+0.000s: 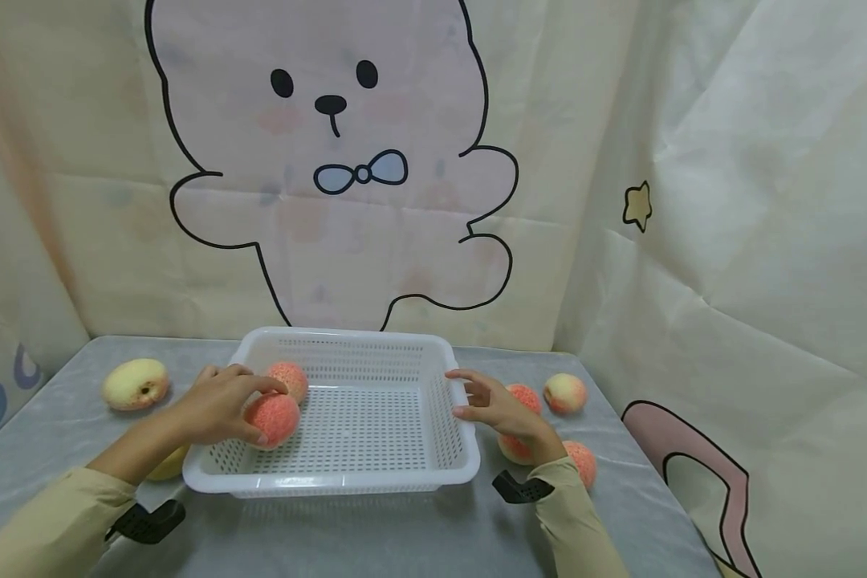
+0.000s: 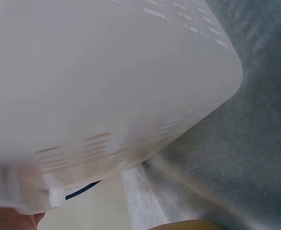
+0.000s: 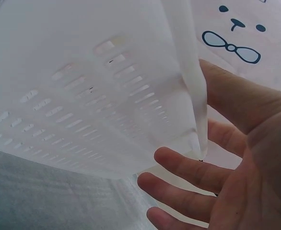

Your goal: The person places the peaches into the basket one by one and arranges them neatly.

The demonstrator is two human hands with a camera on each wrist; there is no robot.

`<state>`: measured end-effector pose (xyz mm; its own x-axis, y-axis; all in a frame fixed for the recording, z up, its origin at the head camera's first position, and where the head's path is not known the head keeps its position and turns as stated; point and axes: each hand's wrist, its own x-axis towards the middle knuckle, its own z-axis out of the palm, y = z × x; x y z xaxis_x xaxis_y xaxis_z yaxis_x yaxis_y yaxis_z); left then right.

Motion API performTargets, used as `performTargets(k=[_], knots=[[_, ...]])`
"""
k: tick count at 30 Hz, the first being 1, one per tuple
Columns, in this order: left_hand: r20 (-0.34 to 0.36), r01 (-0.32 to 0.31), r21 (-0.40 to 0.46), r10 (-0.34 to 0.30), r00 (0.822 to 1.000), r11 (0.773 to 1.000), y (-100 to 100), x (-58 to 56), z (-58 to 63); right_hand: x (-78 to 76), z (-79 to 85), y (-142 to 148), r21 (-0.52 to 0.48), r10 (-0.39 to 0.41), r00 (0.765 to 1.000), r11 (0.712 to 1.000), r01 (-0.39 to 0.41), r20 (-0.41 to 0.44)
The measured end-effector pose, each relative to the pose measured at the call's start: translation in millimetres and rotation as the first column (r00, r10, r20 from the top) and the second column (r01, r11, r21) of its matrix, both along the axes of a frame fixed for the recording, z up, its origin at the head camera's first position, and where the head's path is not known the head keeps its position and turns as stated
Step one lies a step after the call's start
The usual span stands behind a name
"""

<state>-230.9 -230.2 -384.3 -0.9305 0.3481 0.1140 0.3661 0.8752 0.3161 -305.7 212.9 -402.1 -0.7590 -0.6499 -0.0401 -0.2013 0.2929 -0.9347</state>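
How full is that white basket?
Mostly empty: the basket holds one peach, the left hand grips a second peach, and bare floor shows to their right.

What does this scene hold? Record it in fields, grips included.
Container: white rectangular perforated plastic basket
Left grip: pinches a round coral-red rough-textured fruit at the basket's left side
Also in basket: a second round coral-red fruit, behind the held one
Right grip: holds the basket's right rim
Left of basket: an oval pale-yellow fruit, and a yellow fruit partly hidden by the left forearm
Right of basket: four round reddish fruits, some partly hidden by the right grip
Surface: grey cloth-like tabletop
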Motion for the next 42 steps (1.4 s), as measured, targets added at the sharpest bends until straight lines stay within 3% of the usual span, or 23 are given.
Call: performTargets(k=[10,22,26,33,42], knots=[[0.005,0.003,-0.047,-0.003,1.0,0.999,3,-3.2,2.3,1.1,2.0,1,-0.009,0.001,1.0,1.0,-0.001,-0.012],[0.01,0.015,-0.022,-0.015,1.0,1.0,1,-3.3,4.8,0.0,1.5,3,0.014,-0.012,1.0,1.0,0.012,-0.014],[0.036,0.033,0.013,-0.034,0.999,0.999,-2,-3.5,6.0,1.5,1.4,2,0.027,-0.011,1.0,1.0,0.012,-0.023],[0.121,0.06,0.178,-0.082,0.989,0.982,-13,-3.7,9.2,-0.3,-0.9,2,0.017,0.012,0.999,1.0,-0.012,-0.037],[0.101,0.076,0.301,-0.11,0.989,0.951,-18,-1.0,12.0,-1.0,-3.0,3,0.023,0.014,0.999,1.0,-0.013,-0.039]])
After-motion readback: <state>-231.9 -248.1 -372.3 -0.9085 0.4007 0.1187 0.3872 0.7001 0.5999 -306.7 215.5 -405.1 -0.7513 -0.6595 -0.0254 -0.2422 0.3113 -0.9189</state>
